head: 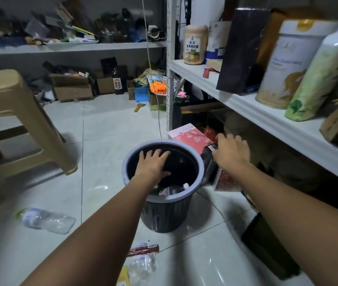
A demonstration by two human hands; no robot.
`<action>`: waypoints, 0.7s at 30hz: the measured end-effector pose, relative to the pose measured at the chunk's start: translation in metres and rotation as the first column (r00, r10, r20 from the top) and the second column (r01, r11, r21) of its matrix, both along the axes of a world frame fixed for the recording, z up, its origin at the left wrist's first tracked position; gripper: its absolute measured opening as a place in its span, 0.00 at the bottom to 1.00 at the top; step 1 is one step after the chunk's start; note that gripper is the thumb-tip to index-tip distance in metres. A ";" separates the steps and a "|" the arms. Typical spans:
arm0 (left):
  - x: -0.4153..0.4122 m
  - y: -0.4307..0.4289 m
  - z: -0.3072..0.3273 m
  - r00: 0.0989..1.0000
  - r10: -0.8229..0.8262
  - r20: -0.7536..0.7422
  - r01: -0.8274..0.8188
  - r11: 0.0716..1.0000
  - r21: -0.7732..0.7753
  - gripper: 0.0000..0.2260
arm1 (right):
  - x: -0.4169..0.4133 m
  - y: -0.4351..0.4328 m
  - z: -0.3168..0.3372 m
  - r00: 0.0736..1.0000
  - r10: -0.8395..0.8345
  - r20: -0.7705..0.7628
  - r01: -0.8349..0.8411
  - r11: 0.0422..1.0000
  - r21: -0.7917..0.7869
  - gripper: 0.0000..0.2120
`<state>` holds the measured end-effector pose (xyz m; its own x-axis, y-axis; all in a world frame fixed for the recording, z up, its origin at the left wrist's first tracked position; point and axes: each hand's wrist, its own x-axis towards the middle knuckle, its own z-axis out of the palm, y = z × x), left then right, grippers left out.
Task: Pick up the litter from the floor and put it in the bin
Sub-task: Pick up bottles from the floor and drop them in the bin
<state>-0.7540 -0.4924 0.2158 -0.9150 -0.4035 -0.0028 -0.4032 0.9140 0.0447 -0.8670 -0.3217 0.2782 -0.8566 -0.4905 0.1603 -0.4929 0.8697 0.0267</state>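
A dark ribbed bin (165, 213) with a grey rim stands on the tiled floor and holds some rubbish. My left hand (152, 165) hovers over its mouth with the fingers spread, holding nothing. My right hand (231, 151) is just right of the bin, fingers spread, above a dark packet (208, 155) that leans beside the rim. I cannot tell whether it touches the packet. A crushed clear plastic bottle (46, 219) lies on the floor at the left. A red-and-clear plastic wrapper (142, 258) lies in front of the bin.
A tan plastic stool (15, 120) stands at the left. White metal shelving (256, 112) with tins and bags runs along the right; a pink box (186, 136) and other packets sit under it. Cardboard boxes (72, 87) crowd the far wall.
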 end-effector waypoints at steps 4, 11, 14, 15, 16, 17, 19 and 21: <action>0.032 -0.001 0.027 0.999 0.035 0.015 -0.034 0.999 -0.036 0.26 | 0.030 -0.008 0.016 0.998 0.046 0.034 -0.046 0.999 0.000 0.20; 0.121 -0.001 0.150 0.997 0.059 0.045 -0.056 0.997 -0.056 0.21 | 0.127 -0.027 0.105 0.977 0.166 0.132 -0.162 0.986 -0.038 0.22; 0.162 0.003 0.218 0.993 0.105 0.061 -0.104 0.994 -0.021 0.20 | 0.175 -0.027 0.161 0.966 0.179 0.189 -0.169 0.983 -0.066 0.22; 0.174 0.004 0.241 0.991 0.118 0.064 -0.118 0.993 -0.006 0.20 | 0.191 -0.024 0.182 0.963 0.180 0.199 -0.168 0.983 -0.072 0.22; 0.185 0.006 0.260 0.990 0.130 0.062 -0.131 0.991 0.004 0.20 | 0.205 -0.021 0.201 0.962 0.181 0.206 -0.169 0.983 -0.077 0.22; 0.197 0.008 0.285 0.989 0.138 0.057 -0.139 0.990 0.009 0.20 | 0.219 -0.017 0.225 0.961 0.181 0.210 -0.166 0.983 -0.083 0.22; 0.216 0.014 0.337 0.988 0.144 0.055 -0.145 0.989 0.009 0.20 | 0.244 -0.008 0.277 0.959 0.179 0.221 -0.161 0.982 -0.096 0.23; 0.234 0.021 0.389 0.987 0.156 0.039 -0.157 0.987 0.018 0.20 | 0.268 0.003 0.328 0.959 0.173 0.226 -0.153 0.983 -0.105 0.22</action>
